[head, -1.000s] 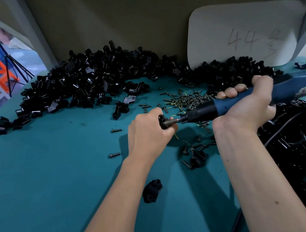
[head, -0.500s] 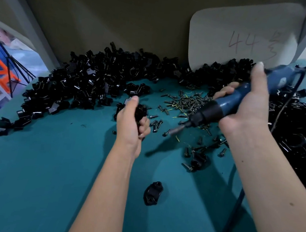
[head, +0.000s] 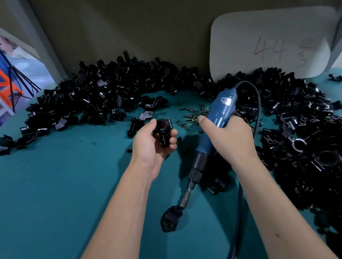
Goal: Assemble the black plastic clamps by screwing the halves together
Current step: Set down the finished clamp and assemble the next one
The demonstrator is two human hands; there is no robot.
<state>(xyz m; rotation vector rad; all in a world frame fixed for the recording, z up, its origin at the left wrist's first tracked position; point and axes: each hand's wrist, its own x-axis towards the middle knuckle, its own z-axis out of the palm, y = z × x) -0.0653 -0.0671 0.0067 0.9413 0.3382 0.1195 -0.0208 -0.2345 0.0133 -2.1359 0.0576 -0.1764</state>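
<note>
Left hand [head: 154, 140] curled around assembled black plastic clamp [head: 162, 129]. Right hand [head: 227, 139] gripped blue corded electric screwdriver [head: 214, 129], bit down touching lone black clamp half [head: 171, 219] on teal table [head: 33, 199].

Right hand [head: 226, 138] covers the screwdriver [head: 220, 111] mid-grip. Cable [head: 238, 219] runs off bottom edge. Clamp [head: 162, 129] partly hidden by left-hand fingers [head: 172, 138]. Screws [head: 192, 112] too small to count.

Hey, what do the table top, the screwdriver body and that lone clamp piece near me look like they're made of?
Table top: teal, matte, probably a rubbery or felt-like mat; no glare.
Screwdriver: blue body with a soft sheen, likely plastic; the bit looks like bare metal.
Lone clamp piece: black with small glossy highlights, apparently moulded plastic.
</note>
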